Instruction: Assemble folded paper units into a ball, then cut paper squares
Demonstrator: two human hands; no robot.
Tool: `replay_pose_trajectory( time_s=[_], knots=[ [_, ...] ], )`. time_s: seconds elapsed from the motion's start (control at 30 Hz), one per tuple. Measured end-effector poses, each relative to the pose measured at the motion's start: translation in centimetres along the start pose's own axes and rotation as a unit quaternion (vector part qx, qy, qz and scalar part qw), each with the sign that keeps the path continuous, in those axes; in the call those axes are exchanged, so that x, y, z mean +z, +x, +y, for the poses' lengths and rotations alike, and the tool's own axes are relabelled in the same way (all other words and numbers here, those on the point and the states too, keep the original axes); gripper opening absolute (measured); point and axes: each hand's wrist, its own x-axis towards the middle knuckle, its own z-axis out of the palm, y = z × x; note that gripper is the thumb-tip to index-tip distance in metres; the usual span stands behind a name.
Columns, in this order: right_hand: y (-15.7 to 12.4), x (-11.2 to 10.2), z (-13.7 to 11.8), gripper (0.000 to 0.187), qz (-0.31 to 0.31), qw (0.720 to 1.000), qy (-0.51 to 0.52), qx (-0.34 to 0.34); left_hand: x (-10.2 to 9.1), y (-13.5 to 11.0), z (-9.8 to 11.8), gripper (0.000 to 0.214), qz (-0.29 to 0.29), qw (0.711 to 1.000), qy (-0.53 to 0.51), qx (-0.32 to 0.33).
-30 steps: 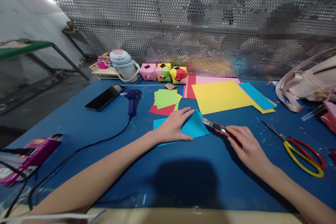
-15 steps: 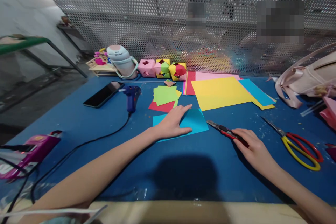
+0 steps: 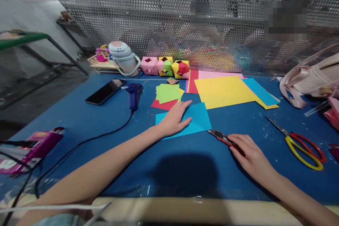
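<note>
My left hand (image 3: pixel 174 118) lies on a blue sheet of paper (image 3: pixel 200 118), thumb and fingers spread apart. My right hand (image 3: pixel 250 152) is closed around a red and black utility knife (image 3: pixel 221 136). The knife's tip is at the sheet's lower right corner; whether it touches the paper I cannot tell. Just behind my left hand is a small stack of green paper pieces (image 3: pixel 168 93) over a red piece (image 3: pixel 164 104). Scissors (image 3: pixel 288 136) with red and yellow handles lie to the right of my right hand.
A blue glue gun (image 3: pixel 133 97), a phone (image 3: pixel 106 91) and a purple power strip (image 3: pixel 31 150) are on the left. Folded paper shapes (image 3: pixel 165 66), a bottle (image 3: pixel 124 60) and yellow paper (image 3: pixel 225 91) stand or lie at the back. A pale bag (image 3: pixel 312 77) sits at right.
My right hand has brought the knife a little left and down, to the blue sheet's lower right corner. The left hand has stayed on the sheet, its fingers slightly more drawn in.
</note>
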Motion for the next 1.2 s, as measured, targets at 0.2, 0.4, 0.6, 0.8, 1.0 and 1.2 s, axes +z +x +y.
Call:
replay_pose_trajectory(
  time_s=[0.2,0.4,0.6,0.8,1.0,1.2],
  knots=[
    [-0.1,-0.1,0.1,0.026,-0.009,1.000,-0.003,-0.009,-0.9,0.3,-0.5,0.033,-0.097,0.980,0.109,0.134],
    [0.2,-0.2,0.1,0.026,0.002,1.000,0.009,-0.029,-0.8,0.0,-1.9,0.039,-0.186,0.964,0.119,0.148],
    [0.4,0.0,-0.3,0.026,0.007,0.999,0.029,-0.023,-0.2,-0.4,-2.5,0.040,-0.193,0.966,0.114,0.130],
    [0.5,0.1,-0.7,0.025,0.016,0.999,0.027,-0.032,-0.2,-0.4,-2.4,0.040,-0.195,0.966,0.114,0.129],
    [0.5,0.3,-0.8,0.025,0.022,0.998,0.019,-0.051,-0.1,-0.5,-2.4,0.041,-0.194,0.965,0.123,0.129],
    [0.4,0.5,-0.8,0.025,0.022,0.998,0.018,-0.050,-0.2,-0.4,-2.3,0.042,-0.195,0.962,0.134,0.136]
  ],
)
